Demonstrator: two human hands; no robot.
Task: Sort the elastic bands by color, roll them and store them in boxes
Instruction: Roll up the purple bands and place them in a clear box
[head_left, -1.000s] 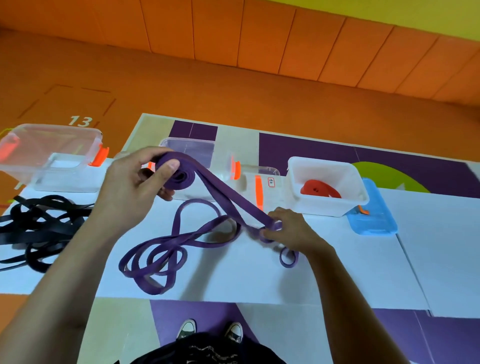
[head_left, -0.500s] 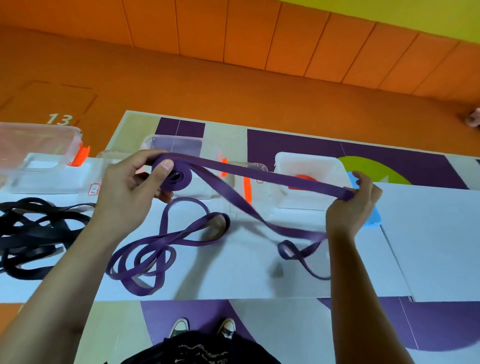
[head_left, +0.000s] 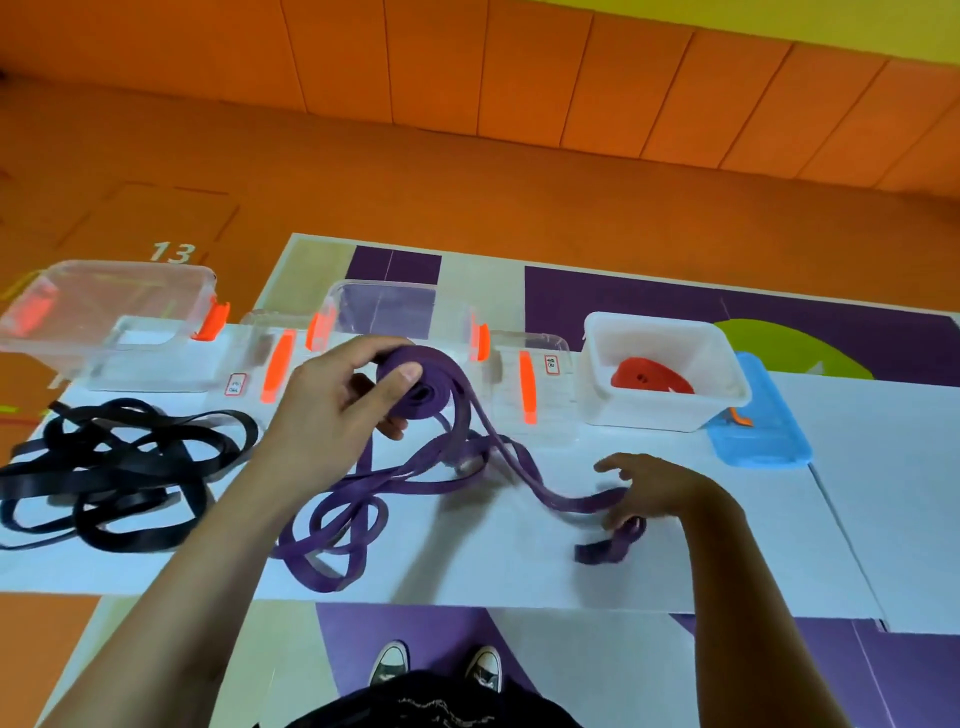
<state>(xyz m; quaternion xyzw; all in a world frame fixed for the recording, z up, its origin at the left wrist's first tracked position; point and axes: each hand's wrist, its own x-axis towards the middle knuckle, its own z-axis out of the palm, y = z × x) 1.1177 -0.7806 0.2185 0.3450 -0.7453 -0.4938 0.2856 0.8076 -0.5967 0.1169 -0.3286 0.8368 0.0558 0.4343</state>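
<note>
1. Purple band (head_left: 415, 483) is lying mostly loose on the white worktop (head_left: 519, 566). One end is wound into a small roll (head_left: 423, 402), raised at about 11 o'clock from centre.
2. The left hand (head_left: 332, 415) is pinching that roll between thumb and fingers.
3. The right hand (head_left: 660, 488) is hovering at 3 o'clock, fingers spread wide and holding nothing. A strand is passing beneath its fingertips; I cannot tell whether they are touching it.
4. With nothing tensioning the tail, the roll is likely sitting slack. If the thumb eases off, the springy rubber could uncoil.
5. The loose loops at 7 o'clock are crossing one another, and the tail at 4 o'clock is looking twisted. Winding on without straightening could feed a twist or knot into the roll, making it lopsided and bulky for its box.
6. Pulling hard on the tail could drag those loops off the near edge.
7. The black bands (head_left: 104, 467) are sitting in a tangled heap at 9 o'clock, not yet rolled and near enough to the purple loops to snag them.
8. A clear box (head_left: 395, 312) is standing open at 12 o'clock, just behind the roll, and another (head_left: 130, 296) at 10 o'clock.
9. The white box (head_left: 654, 410) at 2 o'clock is already holding a red band (head_left: 649, 374), with a blue lid (head_left: 763, 436) just beside it.
10. Two clear lids (head_left: 260, 358) with orange clips are lying between the boxes, leaving the way to the 12 o'clock box open.
</note>
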